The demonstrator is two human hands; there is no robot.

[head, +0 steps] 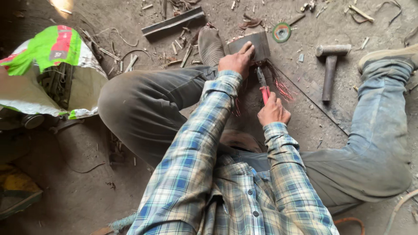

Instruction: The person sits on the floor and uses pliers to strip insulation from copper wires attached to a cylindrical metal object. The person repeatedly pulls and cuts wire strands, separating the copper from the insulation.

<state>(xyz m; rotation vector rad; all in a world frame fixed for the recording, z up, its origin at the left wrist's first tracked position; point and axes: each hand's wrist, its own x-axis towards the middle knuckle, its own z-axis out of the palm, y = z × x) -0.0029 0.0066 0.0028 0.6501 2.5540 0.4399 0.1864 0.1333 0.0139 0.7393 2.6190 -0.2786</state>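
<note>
The right hand (pixel 273 111) is closing around the red handles of a pair of pliers (pixel 262 85), gripping them low on the grips. The pliers are lying directly ahead of this hand, their long axis running from the hand up and slightly left, with the nose pointing away from the body toward a dark metal block (pixel 251 46) on the dirt floor (pixel 78 191). The left hand (pixel 236 60) is pressing down on the block, fingers curled over its near edge, so it is the nearer hand to the block. Thin reddish wires (pixel 282 88) are fanning out beside the pliers' nose. A hammer (pixel 331 65) is lying well apart to the right, handle pointing toward the person.
</note>
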